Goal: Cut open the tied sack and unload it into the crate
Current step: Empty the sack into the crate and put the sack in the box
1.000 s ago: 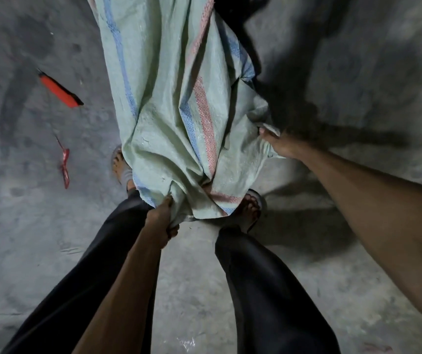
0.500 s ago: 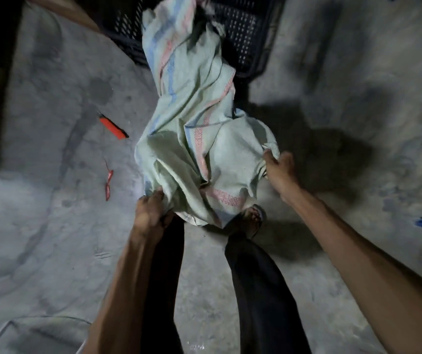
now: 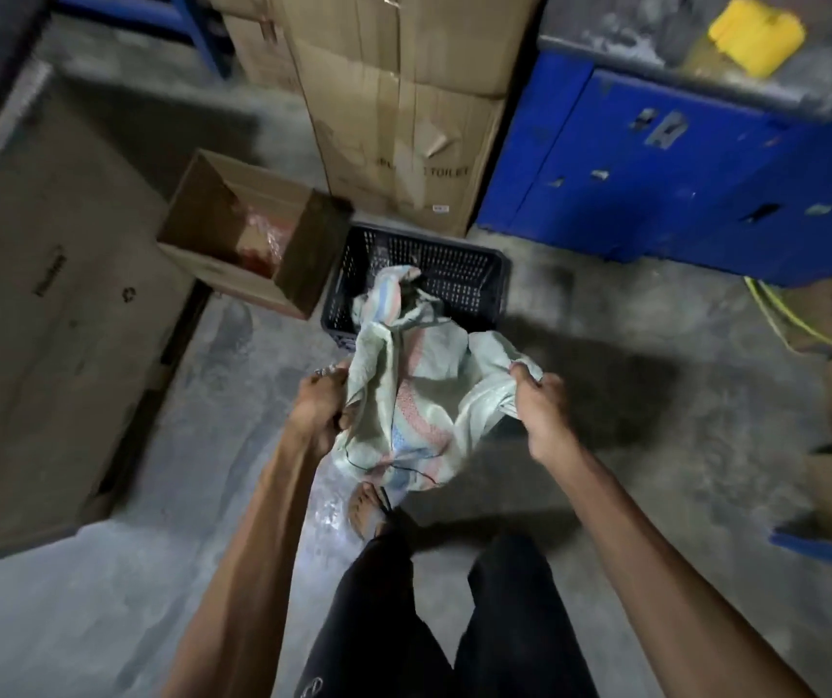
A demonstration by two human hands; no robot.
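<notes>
Head view: my left hand (image 3: 321,410) and right hand (image 3: 540,410) each have fingers curled tight on a bunch of the sack (image 3: 414,395). Its far end hangs into the black crate (image 3: 464,274). The crate sits on a gray floor (image 3: 656,395) by brown boxes (image 3: 404,118) and a blue cabinet (image 3: 656,168). The sack was lower before, near my feet.

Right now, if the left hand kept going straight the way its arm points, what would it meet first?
Probably the black crate. The left hand, gripping the sack, points up and forward toward the crate's near-left corner; depth is unclear.
</notes>
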